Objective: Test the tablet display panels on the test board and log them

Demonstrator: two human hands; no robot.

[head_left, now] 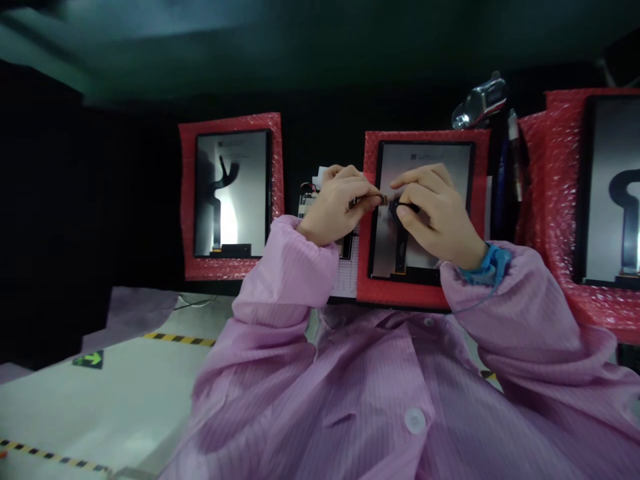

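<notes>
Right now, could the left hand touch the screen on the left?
Probably yes: the left screen lies beside the left sleeve, and nothing tall seems to block the way. But the left hand is pinching a small piece, so it might have to let go first.

Far side: free passage over counter (320, 137) between left screen (247, 180) and middle screen (423, 257). Nearer body, left hand (340, 203) and sleeve (295, 267) block that gap; white-tipped pen (515, 150) obstructs right of middle screen.

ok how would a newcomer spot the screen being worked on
On the dark table, find the middle patch of red bubble wrap. A grey screen lies there. Unlike the left screen and right screen, it has the right hand over it.
</notes>
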